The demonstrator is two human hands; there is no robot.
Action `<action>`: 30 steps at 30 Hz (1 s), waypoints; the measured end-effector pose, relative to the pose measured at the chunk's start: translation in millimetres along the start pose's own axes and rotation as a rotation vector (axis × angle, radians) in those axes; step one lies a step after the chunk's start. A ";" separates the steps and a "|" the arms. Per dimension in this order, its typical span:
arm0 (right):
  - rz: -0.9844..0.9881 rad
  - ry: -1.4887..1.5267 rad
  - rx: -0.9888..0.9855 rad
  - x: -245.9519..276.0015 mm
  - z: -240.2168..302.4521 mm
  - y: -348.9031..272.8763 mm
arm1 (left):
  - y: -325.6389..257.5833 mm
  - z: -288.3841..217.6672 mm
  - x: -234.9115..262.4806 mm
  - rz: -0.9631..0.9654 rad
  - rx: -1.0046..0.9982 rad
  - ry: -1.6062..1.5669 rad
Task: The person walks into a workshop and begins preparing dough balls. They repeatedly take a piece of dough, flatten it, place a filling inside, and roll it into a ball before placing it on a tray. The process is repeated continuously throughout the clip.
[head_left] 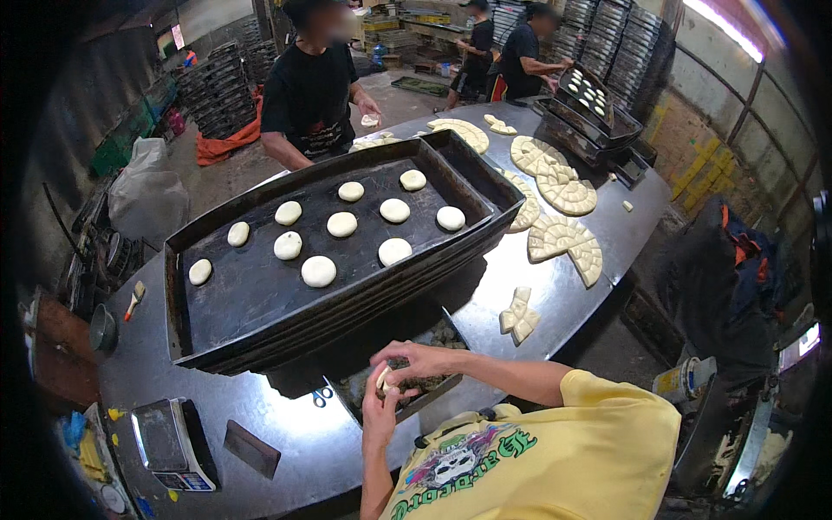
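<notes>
Both my hands are closed around a small piece of pale dough (383,380), mostly hidden by the fingers. My left hand (378,412) cups it from below, while my right hand (414,360) curls over it from above. Under them lies a dark shallow tray (444,386) with a lumpy brownish-green filling in it. Just beyond stands a stack of black baking trays (347,312); the top one carries several flattened dough rounds, such as this dough round (318,271). To the right, a small cluster of cut dough pieces (519,316) rests on the metal table (555,322).
Scissors (322,397), a dark rectangular scraper (252,449), a digital scale (173,444) and a brush (134,300) lie on the left. Scored dough sheets (563,241) spread across the right side. A co-worker (309,91) holds dough opposite; another (525,61) handles trays (598,113).
</notes>
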State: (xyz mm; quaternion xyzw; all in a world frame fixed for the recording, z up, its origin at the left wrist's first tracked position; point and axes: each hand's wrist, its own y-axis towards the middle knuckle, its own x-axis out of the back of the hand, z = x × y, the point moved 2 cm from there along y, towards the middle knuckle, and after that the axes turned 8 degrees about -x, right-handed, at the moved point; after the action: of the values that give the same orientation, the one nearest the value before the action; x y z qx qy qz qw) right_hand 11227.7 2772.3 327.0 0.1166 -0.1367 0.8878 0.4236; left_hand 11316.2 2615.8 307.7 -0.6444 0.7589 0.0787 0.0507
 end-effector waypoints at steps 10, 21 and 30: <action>-0.147 0.794 -0.054 -38.7 9.2 -23.7 | 5.5 -5.4 -43.4 -0.424 -0.193 -0.411; -0.352 -0.043 0.459 -6.3 -24.5 -92.8 | 16.8 38.3 -68.6 -0.472 0.181 -0.307; -0.069 0.703 -0.037 108.6 -40.5 -121.2 | 50.4 -3.3 -191.1 -0.255 -0.182 -0.015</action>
State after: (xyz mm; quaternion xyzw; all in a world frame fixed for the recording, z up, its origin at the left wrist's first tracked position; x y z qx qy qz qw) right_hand 11252.3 2937.5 341.5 -0.1994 0.0054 0.8561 0.4768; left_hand 11297.9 2808.5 347.7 -0.7369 0.6603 0.1447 0.0074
